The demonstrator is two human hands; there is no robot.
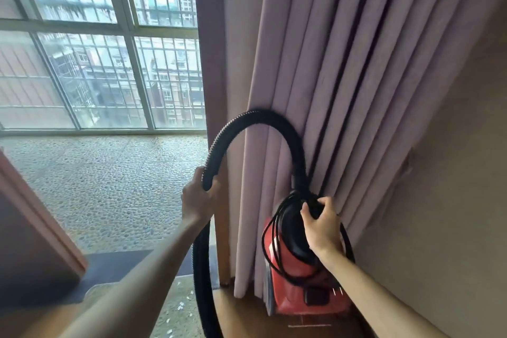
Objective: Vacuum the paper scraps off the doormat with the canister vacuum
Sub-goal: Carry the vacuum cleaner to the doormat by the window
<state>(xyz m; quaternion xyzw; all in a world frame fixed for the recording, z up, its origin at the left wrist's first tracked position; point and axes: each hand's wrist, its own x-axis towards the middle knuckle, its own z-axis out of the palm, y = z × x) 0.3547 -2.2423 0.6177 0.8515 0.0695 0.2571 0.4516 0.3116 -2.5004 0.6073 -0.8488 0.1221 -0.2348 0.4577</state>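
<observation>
Red plastic canister vacuum (pixel 290 293) stands on the wood floor against pleated mauve curtain (pixel 315 63), thin black cord (pixel 270 244) looped around its rounded black top. Right hand (pixel 322 225) curled gripping the top handle; left hand (pixel 199 197) wrapped around the ribbed black hose (pixel 263 115), which arches overhead. Dark doormat (pixel 123 263) lies at lower left beside pebbled floor (pixel 109 181); white paper scraps (pixel 181 304) lie near it.

Both forearms bare, no sleeves/jewellery visible.
</observation>
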